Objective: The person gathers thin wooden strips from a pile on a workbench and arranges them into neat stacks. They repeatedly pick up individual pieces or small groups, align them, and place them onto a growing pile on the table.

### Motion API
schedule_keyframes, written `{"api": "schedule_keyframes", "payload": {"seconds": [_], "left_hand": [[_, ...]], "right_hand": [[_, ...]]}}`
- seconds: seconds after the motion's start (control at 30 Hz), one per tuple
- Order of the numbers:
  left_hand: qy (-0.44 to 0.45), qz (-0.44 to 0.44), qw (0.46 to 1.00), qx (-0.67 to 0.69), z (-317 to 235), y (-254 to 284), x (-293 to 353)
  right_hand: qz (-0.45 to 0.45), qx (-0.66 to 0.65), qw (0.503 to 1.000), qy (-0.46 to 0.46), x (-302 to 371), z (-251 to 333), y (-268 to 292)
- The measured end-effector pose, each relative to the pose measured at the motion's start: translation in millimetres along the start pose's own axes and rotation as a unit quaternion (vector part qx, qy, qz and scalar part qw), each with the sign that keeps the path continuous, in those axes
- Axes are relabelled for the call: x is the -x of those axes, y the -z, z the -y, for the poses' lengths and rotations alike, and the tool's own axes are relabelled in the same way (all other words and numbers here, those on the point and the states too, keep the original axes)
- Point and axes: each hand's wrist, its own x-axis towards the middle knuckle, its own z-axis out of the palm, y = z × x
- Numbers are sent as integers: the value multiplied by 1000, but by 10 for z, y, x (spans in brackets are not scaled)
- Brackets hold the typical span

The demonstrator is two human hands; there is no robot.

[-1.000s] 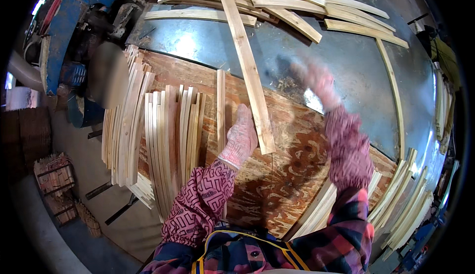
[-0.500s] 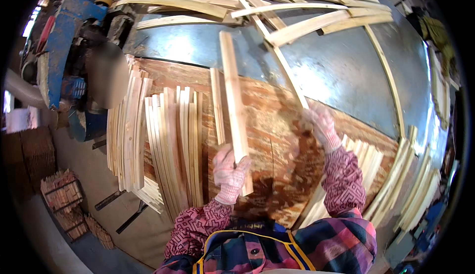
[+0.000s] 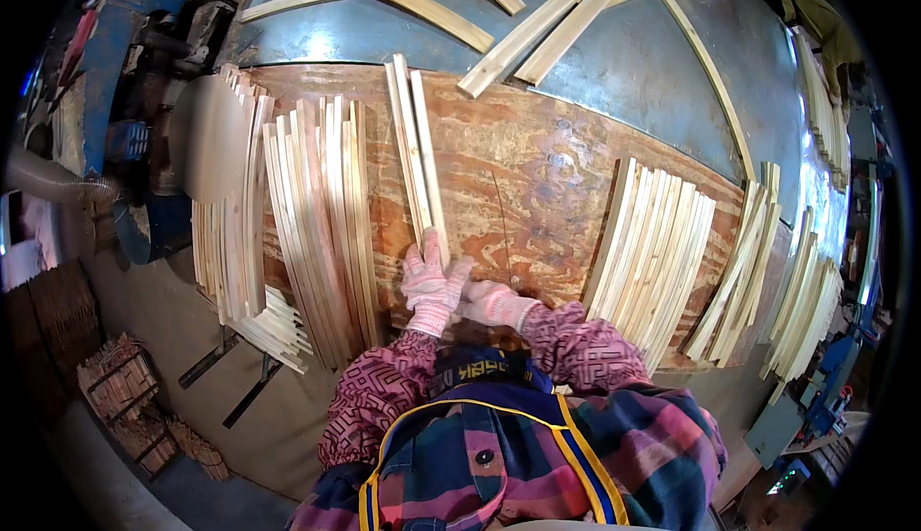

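My left hand (image 3: 432, 282) grips the near end of the wood strips (image 3: 414, 142) lying on the plywood board (image 3: 537, 176); my right hand (image 3: 491, 303) rests beside it, fingers together.

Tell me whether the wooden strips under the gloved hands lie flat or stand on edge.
Flat. The wooden strips lie side by side on the plywood board, broad faces up, with the left hand and right hand at their near ends.
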Motion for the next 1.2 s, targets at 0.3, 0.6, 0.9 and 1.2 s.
{"api": "schedule_keyframes", "payload": {"seconds": [0.3,0.6,0.9,1.2], "left_hand": [[-43,-60,996,-45,151,25,16],[-255,-183,949,-39,-1306,704,-1919],[-161,166,973,11,-1825,708,-2748],[-93,198,911,349,-1072,1001,-791]], "right_hand": [[-618,-166,709,-298,-288,-1004,2925],[-558,-482,658,153,-355,-1490,2466],[-554,-305,731,-258,-81,-1466,3138],[-619,-416,662,-75,-144,-1911,3047]]}}
